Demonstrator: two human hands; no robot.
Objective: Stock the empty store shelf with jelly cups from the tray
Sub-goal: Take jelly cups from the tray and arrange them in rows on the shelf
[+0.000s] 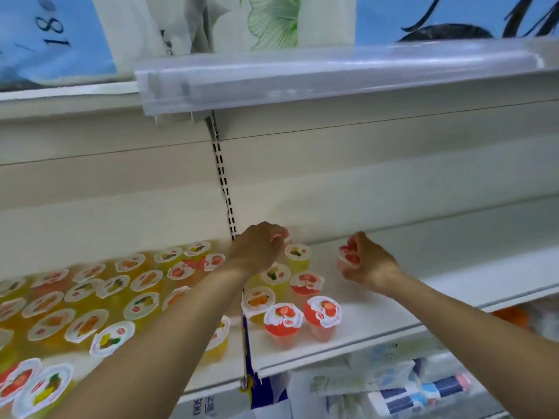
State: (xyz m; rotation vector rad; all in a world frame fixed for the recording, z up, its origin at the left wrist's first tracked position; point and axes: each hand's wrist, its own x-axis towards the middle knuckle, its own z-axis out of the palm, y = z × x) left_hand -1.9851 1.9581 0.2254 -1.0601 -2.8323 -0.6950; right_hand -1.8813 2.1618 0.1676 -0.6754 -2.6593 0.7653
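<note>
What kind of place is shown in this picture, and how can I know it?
Most likely a shop aisle. White metal shelves hang on a slotted upright, a clear price-label strip fronts the shelf above, and many sealed jelly cups stand in rows while both hands place more.

Red and yellow jelly cups (283,323) with fruit-printed foil lids stand upright in short rows on the white shelf (378,313). Many more crowd the shelf section to the left (90,297), mostly yellow.

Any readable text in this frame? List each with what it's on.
"18": handwritten, tilted, on the blue sheet at top left.
Dark print on the white package under the shelf: too blurred to read.
Jelly cup lids: fruit pictures only, no legible words.
Clear price rail: no label visible.
</note>
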